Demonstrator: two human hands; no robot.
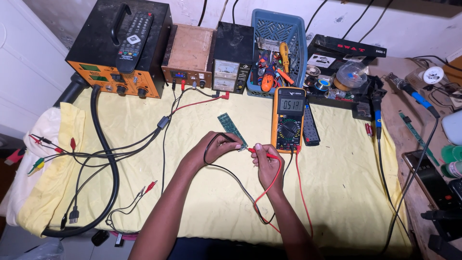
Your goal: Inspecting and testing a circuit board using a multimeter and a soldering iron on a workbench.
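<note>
My left hand pinches a black test probe against the near end of a narrow green circuit strip that lies on the yellow cloth. My right hand grips a red test probe, its tip at the same end of the strip. The black lead and the red lead loop toward me across the cloth. A yellow multimeter with a lit number display lies just right of the strip.
Along the back stand an orange-fronted black box with a remote control on top, a wooden box, a black power supply and a blue basket of tools. Clip leads sprawl left. Soldering irons lie right.
</note>
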